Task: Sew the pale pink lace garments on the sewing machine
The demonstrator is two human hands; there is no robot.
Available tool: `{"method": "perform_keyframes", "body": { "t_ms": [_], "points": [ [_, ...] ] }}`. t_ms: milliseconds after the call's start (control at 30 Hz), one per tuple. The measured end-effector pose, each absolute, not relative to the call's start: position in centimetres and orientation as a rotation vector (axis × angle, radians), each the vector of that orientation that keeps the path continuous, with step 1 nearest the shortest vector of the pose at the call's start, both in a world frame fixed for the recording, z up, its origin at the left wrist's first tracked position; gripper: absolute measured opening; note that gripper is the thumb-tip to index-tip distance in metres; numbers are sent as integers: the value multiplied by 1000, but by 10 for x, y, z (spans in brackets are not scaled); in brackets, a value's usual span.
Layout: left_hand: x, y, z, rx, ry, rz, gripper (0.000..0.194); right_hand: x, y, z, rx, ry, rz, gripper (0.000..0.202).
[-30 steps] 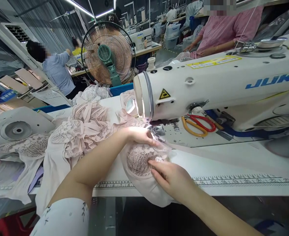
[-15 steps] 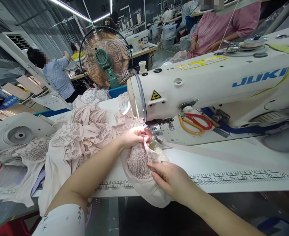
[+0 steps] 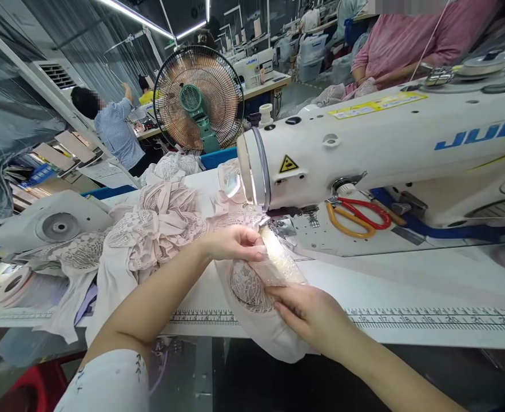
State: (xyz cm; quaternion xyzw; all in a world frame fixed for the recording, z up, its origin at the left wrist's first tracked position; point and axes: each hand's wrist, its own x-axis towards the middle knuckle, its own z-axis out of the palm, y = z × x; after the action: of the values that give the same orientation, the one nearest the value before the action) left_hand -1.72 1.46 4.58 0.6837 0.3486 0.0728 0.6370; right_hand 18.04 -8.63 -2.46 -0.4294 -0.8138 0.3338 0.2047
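Note:
A pale pink lace bra (image 3: pixel 251 289) lies at the sewing machine (image 3: pixel 303 166), its lace cup facing up and its lower edge hanging over the table's front. My left hand (image 3: pixel 237 245) pinches the bra's edge just in front of the needle area, thumb and fingers closed on the fabric. Lower down and to the right, my right hand (image 3: pixel 306 309) grips the side of the same bra between thumb and fingers. Between the hands a shiny cream strip of the fabric catches the machine's light. The needle itself is hard to make out.
Left of the machine lies a heap of pink lace bras (image 3: pixel 162 223). Orange-and-red-handled scissors (image 3: pixel 357 217) rest on the machine bed. A printed ruler (image 3: pixel 424 319) runs along the table's front edge. Behind stand a fan (image 3: pixel 198 106) and co-workers, one in pink (image 3: pixel 410 43).
My left hand has shifted slightly down and left from the needle area, its fingers now straighter. The fabric's cream side shows more between the hands. The whole view has swung left.

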Motion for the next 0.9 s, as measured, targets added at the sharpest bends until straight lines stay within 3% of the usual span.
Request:
{"method": "perform_keyframes", "body": {
  "t_ms": [233, 400, 567, 733, 900],
  "points": [
    [-12, 10, 40, 1280, 780, 404, 35, 182, -86, -23, -1174, -2291, 942, 34],
    [-7, 12, 36, 1388, 914, 642, 23, 180, -87, -25, -1205, -2277, 919, 39],
    [5, 16, 21, 1689, 1171, 741, 2, 179, -89, -22, -1324, -2262, 908, 56],
    [16, 23, -1, 1815, 1276, 854, 10, 178, -88, -12, -1572, -2234, 1054, 62],
    [18, 23, -18, 1843, 1244, 884, 5, 189, -87, -7, -1542, -2206, 1163, 60]
  ]
}}
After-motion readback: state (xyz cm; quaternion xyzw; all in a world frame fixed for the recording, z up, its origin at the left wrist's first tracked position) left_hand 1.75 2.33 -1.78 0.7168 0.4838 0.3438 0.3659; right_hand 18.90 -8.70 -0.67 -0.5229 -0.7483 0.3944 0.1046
